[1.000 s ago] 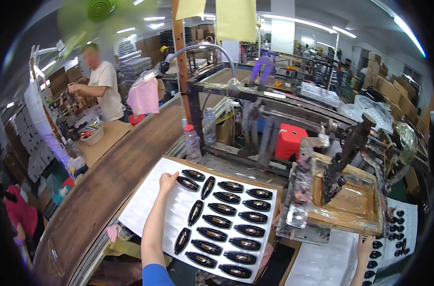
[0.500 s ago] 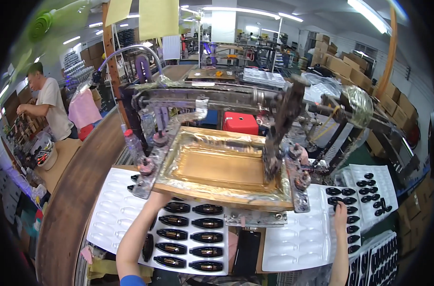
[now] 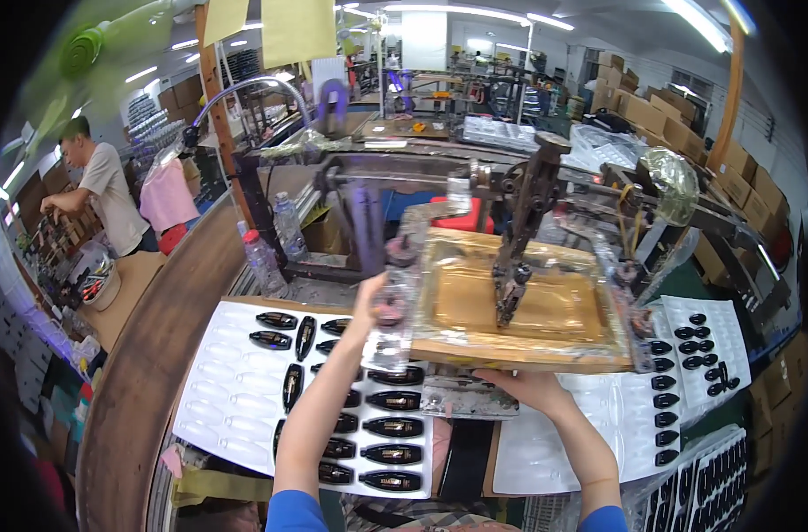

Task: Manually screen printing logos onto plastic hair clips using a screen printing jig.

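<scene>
My left hand [image 3: 369,301] is at the left end of a screen printing frame [image 3: 426,306], its fingers closed round the edge beside the metal clamp plate and partly hidden. The wooden frame holds an amber mesh, with a dark squeegee arm [image 3: 515,257] standing over it. My right hand [image 3: 530,388] reaches under the frame's front edge, close to a metal fixture [image 3: 470,396]. Its fingertips are hidden there, so I cannot see what they hold. On the left white tray [image 3: 213,381], several black oval pieces [image 3: 395,427] with gold print lie in rows.
A right-hand white tray [image 3: 546,443] carries a column of black pieces [image 3: 665,401]. More pieces lie on trays farther right. A capped bottle [image 3: 262,266] stands left of the press. Along the left runs a curved brown bench [image 3: 147,355]; a person [image 3: 102,191] works beyond it.
The frame has shifted right. My left hand has gone from beneath its left corner to its left end. My right hand has left the black pieces on the right tray and come under the frame.
</scene>
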### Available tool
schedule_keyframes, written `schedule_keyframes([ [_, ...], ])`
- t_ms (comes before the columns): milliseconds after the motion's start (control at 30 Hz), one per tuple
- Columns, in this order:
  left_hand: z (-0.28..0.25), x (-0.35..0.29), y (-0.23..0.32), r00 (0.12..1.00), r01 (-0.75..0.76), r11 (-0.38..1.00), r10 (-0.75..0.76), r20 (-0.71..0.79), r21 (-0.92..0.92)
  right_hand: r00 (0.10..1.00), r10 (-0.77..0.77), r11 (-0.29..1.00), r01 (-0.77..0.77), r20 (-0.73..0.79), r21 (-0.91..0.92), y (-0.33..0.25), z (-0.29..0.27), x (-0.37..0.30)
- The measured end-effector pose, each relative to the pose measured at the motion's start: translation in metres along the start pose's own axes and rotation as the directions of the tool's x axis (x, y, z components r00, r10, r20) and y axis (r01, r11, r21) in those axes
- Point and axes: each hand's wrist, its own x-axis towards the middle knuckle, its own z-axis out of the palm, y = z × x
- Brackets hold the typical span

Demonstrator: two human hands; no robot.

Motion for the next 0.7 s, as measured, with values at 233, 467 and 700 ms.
schedule_keyframes([
  [233, -0.1, -0.084, 0.111, 0.82, 0.363, 0.767, 0.006, -0.572, 0.529, 0.986, 0.16, 0.972, -0.167, -0.053, -0.168, 0.03, -0.024, -0.041],
  [467, -0.197, -0.165, 0.114, 0.578, 0.649, 0.605, 0.003, -0.816, 0.462, 0.832, 0.207, 0.789, -0.453, -0.515, -0.415, 0.224, -0.098, -0.098],
  [700, -0.237, -0.176, 0.087, 0.501, 0.808, 0.383, -0.045, -0.864, 0.448, 0.716, 0.206, 0.482, -0.668, -0.668, -0.567, 0.361, -0.155, -0.132],
])
